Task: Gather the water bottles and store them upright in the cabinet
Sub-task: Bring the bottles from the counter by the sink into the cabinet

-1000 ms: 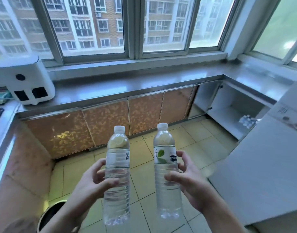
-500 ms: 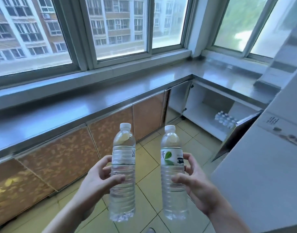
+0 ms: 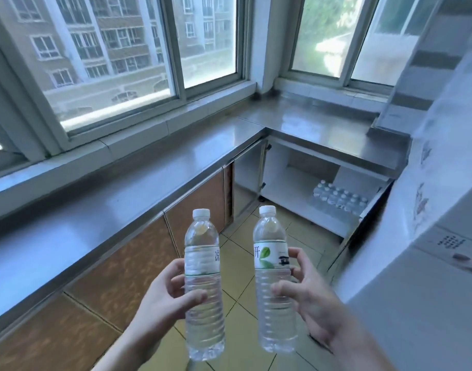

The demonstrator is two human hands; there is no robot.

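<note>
I hold two clear water bottles upright in front of me, above the tiled floor. My left hand [image 3: 166,297] grips the left bottle [image 3: 202,279], which has a white cap and a pale label. My right hand [image 3: 313,301] grips the right bottle [image 3: 275,277], whose white label bears a green leaf. Ahead to the right, under the steel counter, the open cabinet [image 3: 285,183] has white walls and a white shelf. Several stored bottles [image 3: 339,200] stand upright in a tight group on the right side of that shelf.
An L-shaped steel counter [image 3: 138,183] runs under the windows, with brown patterned doors [image 3: 197,202] below it. A tall white appliance [image 3: 430,263] stands close on my right. The cabinet's open door [image 3: 360,228] juts out next to it. Beige floor tiles [image 3: 237,298] lie between.
The view has swung right and come nearer the corner. The open cabinet and its stored bottles now look larger and more central. Both hands keep the same grip on their bottles.
</note>
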